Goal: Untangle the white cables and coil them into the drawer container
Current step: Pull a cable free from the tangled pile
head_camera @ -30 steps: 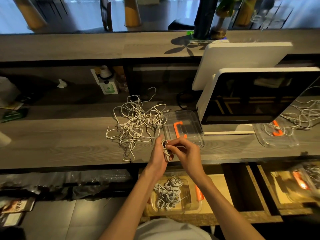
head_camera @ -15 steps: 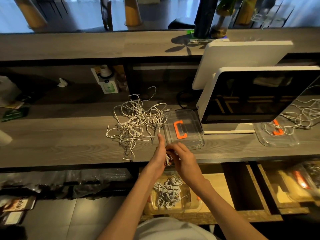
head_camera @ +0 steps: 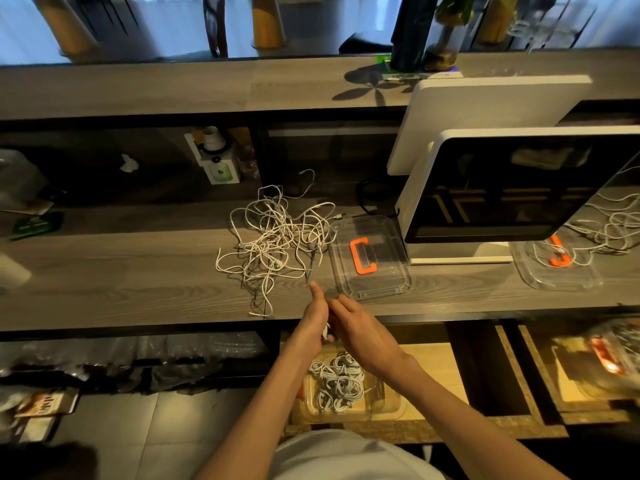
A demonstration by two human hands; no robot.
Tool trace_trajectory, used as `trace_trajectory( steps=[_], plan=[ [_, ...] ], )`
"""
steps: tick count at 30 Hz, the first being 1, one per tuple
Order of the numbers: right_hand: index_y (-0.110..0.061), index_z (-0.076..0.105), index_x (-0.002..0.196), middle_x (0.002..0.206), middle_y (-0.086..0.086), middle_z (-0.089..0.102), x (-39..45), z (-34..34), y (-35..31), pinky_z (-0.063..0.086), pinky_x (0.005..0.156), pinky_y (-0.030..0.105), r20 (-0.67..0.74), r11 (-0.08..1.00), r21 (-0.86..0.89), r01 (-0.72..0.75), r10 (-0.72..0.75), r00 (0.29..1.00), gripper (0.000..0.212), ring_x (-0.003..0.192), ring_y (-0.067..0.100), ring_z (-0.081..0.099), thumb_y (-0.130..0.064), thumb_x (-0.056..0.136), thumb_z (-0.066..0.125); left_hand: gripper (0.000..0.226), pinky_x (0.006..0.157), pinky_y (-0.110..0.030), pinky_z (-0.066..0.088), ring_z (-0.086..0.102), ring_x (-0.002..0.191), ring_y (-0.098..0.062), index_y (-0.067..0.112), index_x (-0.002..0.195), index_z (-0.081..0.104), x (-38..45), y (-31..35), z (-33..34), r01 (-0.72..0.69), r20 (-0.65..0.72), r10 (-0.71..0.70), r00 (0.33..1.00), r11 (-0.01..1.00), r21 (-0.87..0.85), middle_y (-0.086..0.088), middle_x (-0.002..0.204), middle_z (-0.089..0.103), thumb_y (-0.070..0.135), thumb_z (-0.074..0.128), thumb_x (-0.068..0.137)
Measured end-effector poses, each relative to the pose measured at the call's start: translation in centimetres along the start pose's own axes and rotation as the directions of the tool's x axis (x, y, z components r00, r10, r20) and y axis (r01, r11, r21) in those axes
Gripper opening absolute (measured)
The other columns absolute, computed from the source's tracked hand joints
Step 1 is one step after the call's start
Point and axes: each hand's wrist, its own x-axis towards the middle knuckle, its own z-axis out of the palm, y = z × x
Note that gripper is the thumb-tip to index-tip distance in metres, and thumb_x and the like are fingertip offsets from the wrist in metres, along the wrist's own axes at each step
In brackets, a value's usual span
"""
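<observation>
A tangle of white cables [head_camera: 277,237] lies on the grey wooden counter [head_camera: 138,278]. Below the counter's front edge, an open drawer [head_camera: 440,368] holds a clear container [head_camera: 391,403] with several coiled white cables [head_camera: 337,384] inside. My left hand [head_camera: 313,323] and my right hand [head_camera: 360,329] meet just above that container, at the counter's edge. Between them they hold a small coiled white cable [head_camera: 326,330], mostly hidden by the fingers. My left index finger points up toward the counter.
A clear lid with an orange handle [head_camera: 363,254] rests on the counter right of the tangle. A white-framed screen [head_camera: 512,181] stands behind it. Further right sits another clear lid [head_camera: 554,268] with loose cables. A second open drawer [head_camera: 588,368] is at the right.
Both hands have come down with the coiled cable, from above the counter's front edge to just over the container in the drawer.
</observation>
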Motion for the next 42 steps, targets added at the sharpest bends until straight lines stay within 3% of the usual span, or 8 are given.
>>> trace_trajectory(
  steps=[6, 8, 15, 18, 21, 25, 30, 42],
  plan=[
    [-0.016, 0.055, 0.119, 0.112, 0.000, 0.053, 0.4, 0.0, 0.2, 0.050, 0.079, 0.040, 0.038, 0.998, -0.033, 0.059, -0.058, 0.998, 0.017, 0.100, 0.018, 0.051, -0.013, 0.102, 0.056, 0.050, 0.042, -0.021, 0.032, 0.053, 0.065, -0.015, 0.005, 0.098, 0.061, 1.0, -1.6, 0.0, 0.011, -0.133, -0.003, 0.991, 0.998, 0.059, -0.005, 0.072, 0.048, 0.037, 0.024, 0.110],
    [-0.016, 0.056, 0.118, 0.111, 0.000, 0.053, 0.4, 0.1, 0.2, 0.048, 0.080, 0.036, 0.023, 0.999, 0.017, 0.037, -0.038, 0.999, 0.017, 0.099, 0.017, 0.052, -0.011, 0.101, 0.057, 0.045, 0.045, -0.023, 0.031, 0.051, 0.063, -0.016, 0.008, 0.087, 0.056, 1.1, -1.7, -0.2, 0.003, -0.160, 0.008, 0.987, 0.998, 0.066, -0.006, 0.072, 0.046, 0.032, 0.025, 0.109],
    [-0.009, 0.065, 0.107, 0.104, 0.006, 0.065, 0.6, 1.9, 0.1, 0.054, 0.085, 0.041, -0.119, 0.911, 0.319, -0.261, 0.312, 0.943, 0.009, 0.092, 0.020, 0.063, -0.015, 0.100, 0.062, 0.052, 0.043, -0.022, 0.030, 0.041, 0.051, -0.015, 0.011, 0.080, 0.060, 1.9, -2.0, 0.1, -0.092, -0.204, 0.113, 0.972, 0.990, 0.107, -0.004, 0.062, 0.050, 0.033, 0.024, 0.110],
    [-0.010, 0.067, 0.104, 0.103, 0.002, 0.060, 0.5, 2.1, -0.2, 0.051, 0.084, 0.023, -0.171, 0.908, 0.330, -0.257, 0.326, 0.930, 0.007, 0.088, 0.009, 0.059, -0.014, 0.100, 0.064, 0.055, 0.044, -0.023, 0.030, 0.042, 0.050, -0.016, 0.007, 0.083, 0.060, 2.2, -2.2, 0.3, -0.104, -0.203, 0.124, 0.971, 0.989, 0.106, -0.004, 0.061, 0.049, 0.036, 0.023, 0.110],
    [-0.012, 0.070, 0.099, 0.100, -0.001, 0.057, 0.3, 2.0, -0.2, 0.041, 0.079, 0.008, -0.212, 0.888, 0.374, -0.267, 0.362, 0.908, 0.005, 0.087, 0.000, 0.055, -0.014, 0.099, 0.065, 0.050, 0.046, -0.024, 0.033, 0.045, 0.053, -0.017, 0.006, 0.088, 0.059, 2.4, -2.4, 0.4, -0.092, -0.206, 0.098, 0.974, 0.995, 0.037, -0.006, 0.065, 0.052, 0.036, 0.024, 0.109],
    [-0.018, 0.072, 0.098, 0.095, -0.005, 0.065, -0.1, 1.7, 0.2, 0.049, 0.078, 0.018, -0.220, 0.846, 0.460, -0.269, 0.402, 0.889, 0.006, 0.087, 0.003, 0.061, -0.022, 0.098, 0.068, 0.047, 0.035, -0.016, 0.028, 0.039, 0.050, -0.016, 0.000, 0.101, 0.061, 2.9, -2.3, 0.3, -0.023, -0.129, 0.010, 0.992, 0.995, -0.100, -0.012, 0.076, 0.054, 0.033, 0.028, 0.107],
    [-0.016, 0.067, 0.109, 0.093, -0.004, 0.074, -0.9, 1.1, 0.4, 0.060, 0.075, 0.023, -0.184, 0.765, 0.590, -0.257, 0.438, 0.880, 0.010, 0.083, 0.008, 0.072, -0.012, 0.100, 0.065, 0.040, 0.028, -0.016, 0.020, 0.038, 0.032, -0.008, 0.006, 0.081, 0.053, 2.4, -2.3, 0.3, 0.035, -0.033, -0.044, 0.998, 0.968, -0.249, -0.005, 0.059, 0.050, 0.026, 0.032, 0.108],
    [-0.016, 0.061, 0.114, 0.097, -0.004, 0.071, -1.6, 2.3, 0.3, 0.048, 0.071, 0.010, -0.148, 0.807, 0.512, -0.295, 0.421, 0.895, 0.017, 0.087, -0.001, 0.066, -0.009, 0.099, 0.066, 0.041, 0.031, -0.014, 0.025, 0.044, 0.038, -0.015, 0.007, 0.079, 0.054, 3.4, -3.8, 0.9, 0.106, -0.046, -0.132, 0.990, 0.922, -0.372, -0.006, 0.058, 0.051, 0.038, 0.042, 0.102]
  ],
)
